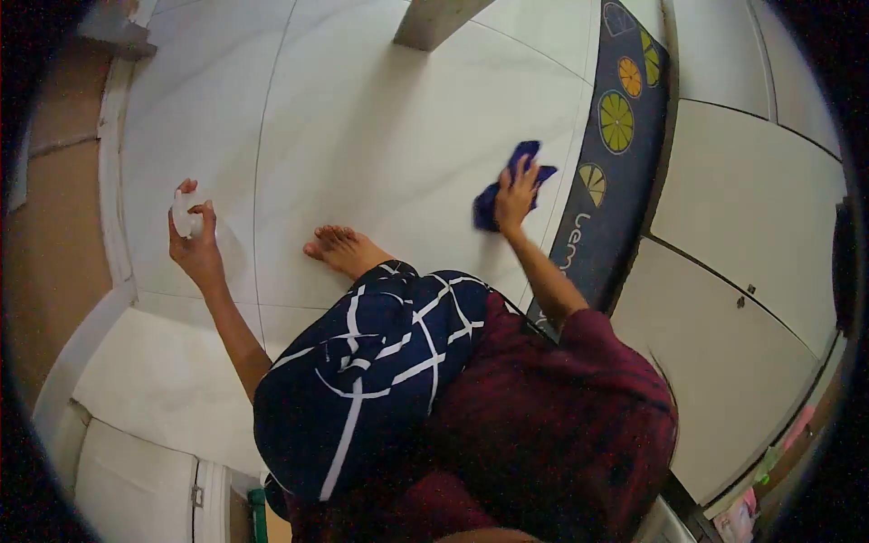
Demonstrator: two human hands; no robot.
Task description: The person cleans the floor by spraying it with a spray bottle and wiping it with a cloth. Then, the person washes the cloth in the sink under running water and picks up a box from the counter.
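On the left, my left hand [200, 258] is wrapped round a small white, partly see-through bottle [185, 217], held over the pale floor tiles. Its exact kind is hard to make out from above. My right hand [516, 199] presses on a dark blue cloth [486, 210] that lies bunched on the floor, with the fingers gripping it. Parts of the cloth stick out beyond the fingertips and beside the wrist. One bare foot [348, 252] rests on the tiles between my two hands.
A dark mat [579, 195] with citrus slices runs along the right, close to my right hand. Beyond it stand pale cabinet doors [751, 199]. A post or leg [434, 23] meets the floor at the top. Brown panels [68, 208] in a white frame line the left.
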